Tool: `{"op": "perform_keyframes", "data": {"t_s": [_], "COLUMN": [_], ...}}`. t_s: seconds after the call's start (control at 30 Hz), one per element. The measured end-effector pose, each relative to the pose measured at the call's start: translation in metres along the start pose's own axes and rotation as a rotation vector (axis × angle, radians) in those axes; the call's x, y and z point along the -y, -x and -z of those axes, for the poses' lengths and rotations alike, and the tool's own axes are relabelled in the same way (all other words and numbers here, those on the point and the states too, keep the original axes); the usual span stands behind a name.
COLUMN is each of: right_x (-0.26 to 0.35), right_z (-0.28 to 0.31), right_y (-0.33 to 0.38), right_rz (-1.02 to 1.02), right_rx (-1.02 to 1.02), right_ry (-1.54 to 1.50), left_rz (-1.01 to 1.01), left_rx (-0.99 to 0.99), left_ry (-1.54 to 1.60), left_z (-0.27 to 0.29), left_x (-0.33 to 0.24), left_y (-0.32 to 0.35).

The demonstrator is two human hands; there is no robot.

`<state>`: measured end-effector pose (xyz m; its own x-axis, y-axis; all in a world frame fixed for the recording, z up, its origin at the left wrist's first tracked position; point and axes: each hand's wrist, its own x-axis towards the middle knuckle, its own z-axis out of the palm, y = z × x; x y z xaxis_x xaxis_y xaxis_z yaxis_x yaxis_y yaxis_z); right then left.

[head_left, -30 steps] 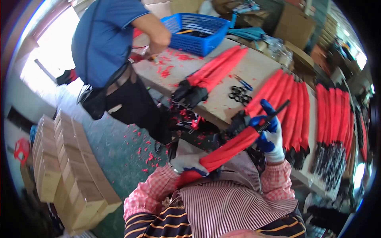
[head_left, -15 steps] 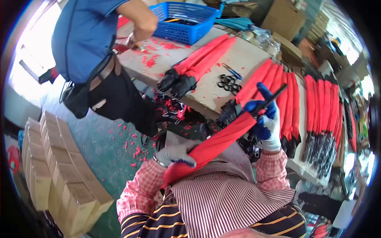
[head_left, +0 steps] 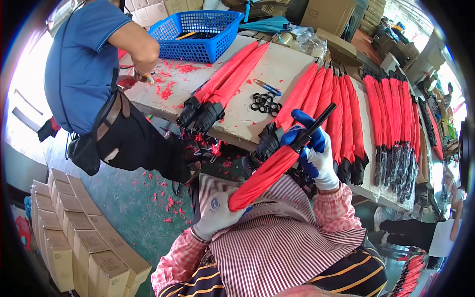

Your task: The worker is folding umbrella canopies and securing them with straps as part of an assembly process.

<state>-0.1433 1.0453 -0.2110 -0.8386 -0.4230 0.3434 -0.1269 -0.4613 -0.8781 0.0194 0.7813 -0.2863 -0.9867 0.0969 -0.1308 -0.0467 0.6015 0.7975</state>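
Note:
A folded red umbrella (head_left: 264, 180) lies slantwise across my lap, its black shaft end pointing up and to the right. My left hand (head_left: 217, 214), in a white and blue work glove, is wrapped round the lower end of the red cloth. Near the black collar and shaft, my right hand (head_left: 319, 157), gloved likewise, holds the upper end, with its index finger partly stretched beyond the shaft. Several red umbrellas (head_left: 329, 106) lie side by side on the table just beyond my right hand. Black rings (head_left: 265, 103) are heaped on the tabletop beside a blue-handled tool (head_left: 267, 87).
Two more red umbrellas (head_left: 225, 81) lie on the pale table (head_left: 198, 84), near a blue plastic basket (head_left: 198, 39). A co-worker in a blue shirt (head_left: 79, 69) stands at the left. Cardboard boxes (head_left: 86, 237) line the floor there. Wrapped umbrellas (head_left: 393, 128) hang over the right edge.
The umbrella now stands more steeply, its lower end gathered in my left hand, which has closed further round it. My right hand has shifted slightly left and down. The whole view has shifted.

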Motion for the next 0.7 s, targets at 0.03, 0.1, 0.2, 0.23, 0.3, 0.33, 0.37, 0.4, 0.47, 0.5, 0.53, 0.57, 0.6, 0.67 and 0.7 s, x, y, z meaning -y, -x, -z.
{"op": "perform_keyframes", "data": {"t_s": [0.03, 0.1, 0.2, 0.23, 0.3, 0.33, 0.37, 0.4, 0.47, 0.5, 0.53, 0.57, 0.6, 0.67, 0.7], "right_x": [0.005, 0.01, -0.002, -0.008, -0.018, -0.017, -0.017, -0.021, -0.024, -0.023, -0.025, -0.027, -0.02, -0.002, 0.023], "right_z": [0.001, 0.008, 0.036, 0.044, 0.052, 0.052, 0.042, 0.035, 0.021, 0.01, 0.001, -0.006, 0.018, 0.112, 0.138], "right_y": [0.003, 0.008, 0.014, 0.017, 0.024, 0.031, 0.036, 0.044, 0.052, 0.049, 0.044, 0.037, 0.027, 0.001, -0.01], "right_rz": [-0.044, -0.072, -0.046, -0.019, -0.087, -0.092, -0.105, -0.147, -0.185, -0.184, -0.188, -0.199, -0.274, -0.168, -0.027], "right_rx": [-0.033, -0.077, -0.092, -0.113, -0.185, -0.112, -0.024, 0.072, 0.166, 0.021, -0.123, -0.244, -0.392, -0.593, -0.73], "right_ry": [-0.033, -0.067, -0.054, -0.053, -0.047, -0.062, -0.087, -0.064, -0.041, -0.046, -0.051, -0.058, 0.004, 0.09, 0.145], "left_rz": [-0.007, 0.019, -0.038, -0.092, -0.162, -0.085, 0.009, 0.112, 0.245, 0.271, 0.27, 0.114, -0.041, -0.323, -0.437], "left_rx": [0.006, -0.035, -0.056, -0.065, -0.059, -0.039, -0.031, 0.097, 0.236, 0.228, 0.212, 0.081, -0.019, -0.224, -0.336], "left_ry": [-0.007, -0.035, -0.059, -0.055, -0.061, 0.016, 0.09, 0.288, 0.73, 0.971, 0.965, 0.772, 0.577, 0.162, -0.061], "left_z": [-0.002, -0.008, -0.021, -0.026, -0.027, -0.023, -0.017, -0.002, 0.018, 0.017, 0.016, 0.017, 0.01, 0.005, 0.013], "left_x": [-0.01, -0.031, -0.035, -0.031, -0.034, -0.039, -0.049, -0.092, -0.178, -0.206, -0.212, -0.205, -0.194, -0.158, -0.131], "left_y": [-0.002, -0.005, -0.014, -0.019, -0.044, -0.064, -0.083, -0.112, -0.174, -0.194, -0.212, -0.229, -0.257, -0.303, -0.315]}}
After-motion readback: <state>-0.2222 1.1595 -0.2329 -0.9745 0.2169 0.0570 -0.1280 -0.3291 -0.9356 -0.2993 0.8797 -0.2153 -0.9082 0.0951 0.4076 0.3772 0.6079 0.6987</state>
